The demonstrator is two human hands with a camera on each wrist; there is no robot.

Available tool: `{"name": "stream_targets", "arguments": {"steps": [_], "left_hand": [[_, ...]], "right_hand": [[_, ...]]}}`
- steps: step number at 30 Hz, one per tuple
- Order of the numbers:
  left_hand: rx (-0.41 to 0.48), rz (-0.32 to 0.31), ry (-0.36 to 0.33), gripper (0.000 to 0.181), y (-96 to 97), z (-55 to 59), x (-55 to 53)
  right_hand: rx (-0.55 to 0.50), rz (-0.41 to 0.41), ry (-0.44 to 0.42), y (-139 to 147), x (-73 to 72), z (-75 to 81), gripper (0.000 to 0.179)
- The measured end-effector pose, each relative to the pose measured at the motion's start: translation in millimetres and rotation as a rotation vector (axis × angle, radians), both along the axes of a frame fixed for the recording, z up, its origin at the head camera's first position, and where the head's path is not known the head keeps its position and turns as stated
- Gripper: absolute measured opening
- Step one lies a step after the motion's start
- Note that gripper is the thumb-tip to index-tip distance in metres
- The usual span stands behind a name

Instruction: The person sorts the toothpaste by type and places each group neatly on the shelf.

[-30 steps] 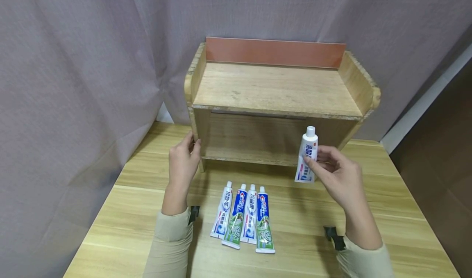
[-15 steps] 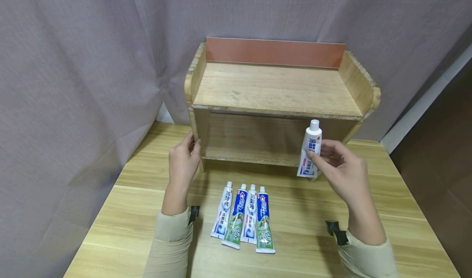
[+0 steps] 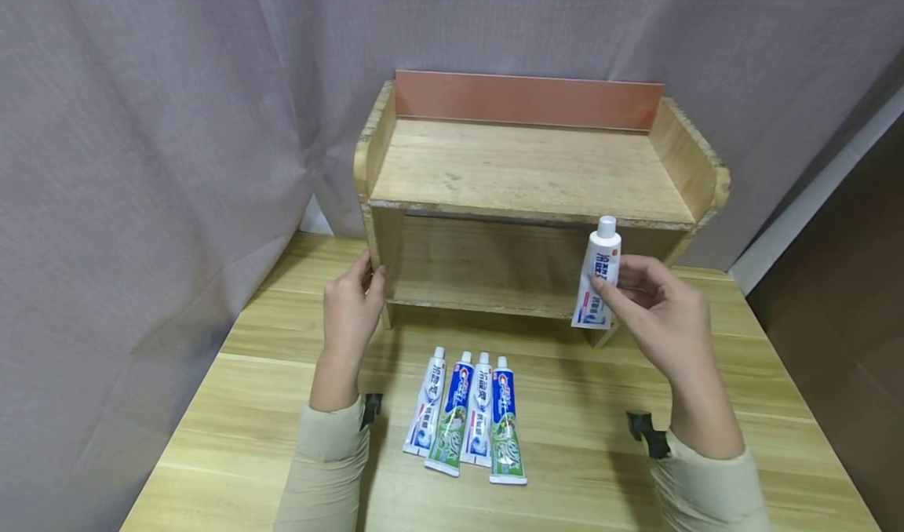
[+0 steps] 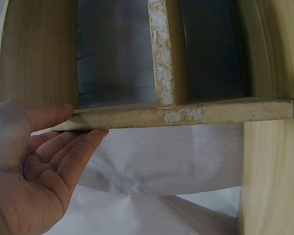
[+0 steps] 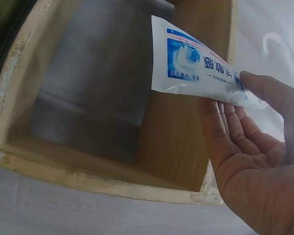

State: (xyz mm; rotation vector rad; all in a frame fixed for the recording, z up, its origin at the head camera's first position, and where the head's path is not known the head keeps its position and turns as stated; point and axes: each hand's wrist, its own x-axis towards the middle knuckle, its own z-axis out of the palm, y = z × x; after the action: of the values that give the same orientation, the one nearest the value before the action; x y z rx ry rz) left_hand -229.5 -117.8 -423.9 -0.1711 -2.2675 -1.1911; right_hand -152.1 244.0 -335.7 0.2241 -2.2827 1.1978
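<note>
White toothpaste tube [image 3: 604, 262] points cap-up, pinched by the right grip [image 3: 667, 314].

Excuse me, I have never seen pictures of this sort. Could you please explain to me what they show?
There is no machine here: a person works barehanded. The wide view comes from a camera worn on the head, looking down; the two others come from cameras on the wrists. The left hand grips a side panel of the wooden shelf. The right hand holds a white toothpaste tube, nearly upright. On the table lie four more tubes, two mostly white and two blue and green.
</note>
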Motion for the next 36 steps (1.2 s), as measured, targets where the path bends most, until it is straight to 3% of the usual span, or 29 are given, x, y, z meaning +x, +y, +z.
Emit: {"name": "stream_targets", "arguments": {"steps": [36], "left_hand": [[-0.005, -0.011, 0.025, 0.031, -0.3, -0.9, -0.2]], "right_hand": [[-0.001, 0.014, 0.077, 5, -10.6, 27.2, 0.029]]}}
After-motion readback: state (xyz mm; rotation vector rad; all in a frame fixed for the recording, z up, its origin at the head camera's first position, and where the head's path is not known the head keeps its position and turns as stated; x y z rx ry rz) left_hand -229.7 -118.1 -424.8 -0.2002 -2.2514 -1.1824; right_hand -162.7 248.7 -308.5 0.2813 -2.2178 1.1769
